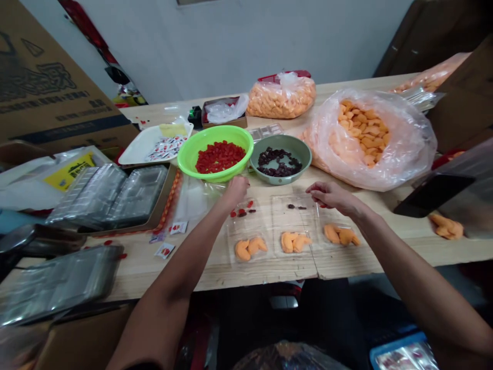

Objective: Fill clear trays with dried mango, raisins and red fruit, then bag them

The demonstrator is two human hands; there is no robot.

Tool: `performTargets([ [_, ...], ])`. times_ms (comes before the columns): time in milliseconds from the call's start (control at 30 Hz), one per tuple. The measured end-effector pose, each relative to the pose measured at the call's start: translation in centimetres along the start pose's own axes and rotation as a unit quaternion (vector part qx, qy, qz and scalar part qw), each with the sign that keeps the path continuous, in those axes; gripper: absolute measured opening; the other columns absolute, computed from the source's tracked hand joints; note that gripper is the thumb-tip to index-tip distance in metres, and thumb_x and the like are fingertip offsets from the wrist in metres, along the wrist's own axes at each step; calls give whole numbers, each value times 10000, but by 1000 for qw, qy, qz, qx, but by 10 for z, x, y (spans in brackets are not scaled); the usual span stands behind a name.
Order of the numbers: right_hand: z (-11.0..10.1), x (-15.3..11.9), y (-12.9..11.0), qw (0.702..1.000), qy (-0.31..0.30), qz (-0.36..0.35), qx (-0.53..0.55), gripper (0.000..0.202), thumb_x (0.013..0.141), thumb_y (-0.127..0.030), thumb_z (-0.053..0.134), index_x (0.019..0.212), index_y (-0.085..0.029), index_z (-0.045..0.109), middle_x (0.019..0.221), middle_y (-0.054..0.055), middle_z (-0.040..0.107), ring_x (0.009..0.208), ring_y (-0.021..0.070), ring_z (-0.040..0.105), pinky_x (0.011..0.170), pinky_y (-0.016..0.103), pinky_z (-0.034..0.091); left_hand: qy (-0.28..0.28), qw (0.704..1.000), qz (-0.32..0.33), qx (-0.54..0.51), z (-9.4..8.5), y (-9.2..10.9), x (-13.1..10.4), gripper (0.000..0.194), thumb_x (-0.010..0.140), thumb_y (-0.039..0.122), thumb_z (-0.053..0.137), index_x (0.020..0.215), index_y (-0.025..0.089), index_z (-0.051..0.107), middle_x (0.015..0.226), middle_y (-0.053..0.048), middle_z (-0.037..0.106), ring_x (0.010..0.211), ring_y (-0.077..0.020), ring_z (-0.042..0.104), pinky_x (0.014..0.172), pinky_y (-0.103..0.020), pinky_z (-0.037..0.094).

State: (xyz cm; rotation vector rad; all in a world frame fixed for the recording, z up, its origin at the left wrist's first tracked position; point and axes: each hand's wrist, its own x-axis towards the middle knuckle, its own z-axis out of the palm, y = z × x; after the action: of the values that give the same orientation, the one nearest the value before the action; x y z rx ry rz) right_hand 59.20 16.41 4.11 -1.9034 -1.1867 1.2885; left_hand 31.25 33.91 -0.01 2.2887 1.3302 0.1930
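Note:
My left hand (238, 189) is closed just in front of the green bowl (185, 154) of red pieces, above the upper part of the left clear tray (231, 228); what its fingers hold is hidden. Over the right tray (318, 221), my right hand (325, 196) has its fingers pressed together near a red piece. The middle tray (276, 226) lies between them. Orange pieces (295, 241) sit in the near part of each tray. Dark pieces show in the left and middle trays, red ones in the left. Behind stands a grey-green bowl (304, 154) with dark pieces.
An open bag of orange pieces (364, 131) stands back right, a tied one (283, 97) behind. A phone (433, 194) leans at the right. Clear containers (134, 192), a white tray (131, 149) of packets and loose packets (165, 251) lie left.

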Motion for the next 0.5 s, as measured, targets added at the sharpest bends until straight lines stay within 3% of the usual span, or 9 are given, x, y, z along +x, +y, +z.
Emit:
performTargets([
  [100,6,10,-4,990,9,-62,-125,210,918,-343,541,894,-165,649,669,10,588,580,127,496,542,244,360,-27,998,26,-47,0,21,-16,107,849,163,644,827,138,746,808,-65,718,778,-175,629,759,-263,463],
  [200,19,21,-12,950,-10,-149,-275,210,916,-274,509,866,-162,680,754,45,666,683,161,556,643,267,372,-74,987,74,-125,12,52,-36,112,828,199,671,885,157,758,782,-23,723,727,-159,633,702,-248,463],
  [300,32,29,-19,920,-33,-162,-355,201,894,-250,526,906,-154,702,852,80,714,741,183,582,671,273,370,-87,983,111,-114,28,74,-48,129,818,146,649,846,171,772,794,-28,718,727,-159,625,720,-252,468],
  [433,34,31,-21,920,-51,-141,-363,224,878,-211,532,980,-146,720,933,98,740,781,189,613,678,261,389,-96,980,159,-76,37,79,-50,168,837,152,627,748,182,766,834,-44,698,790,-174,621,775,-262,472],
  [500,31,30,-19,924,-53,-139,-352,248,885,-201,520,1023,-147,718,942,89,741,794,185,624,688,254,401,-90,981,136,-109,36,75,-45,149,847,199,642,763,177,763,799,-30,685,789,-174,613,777,-263,473],
])
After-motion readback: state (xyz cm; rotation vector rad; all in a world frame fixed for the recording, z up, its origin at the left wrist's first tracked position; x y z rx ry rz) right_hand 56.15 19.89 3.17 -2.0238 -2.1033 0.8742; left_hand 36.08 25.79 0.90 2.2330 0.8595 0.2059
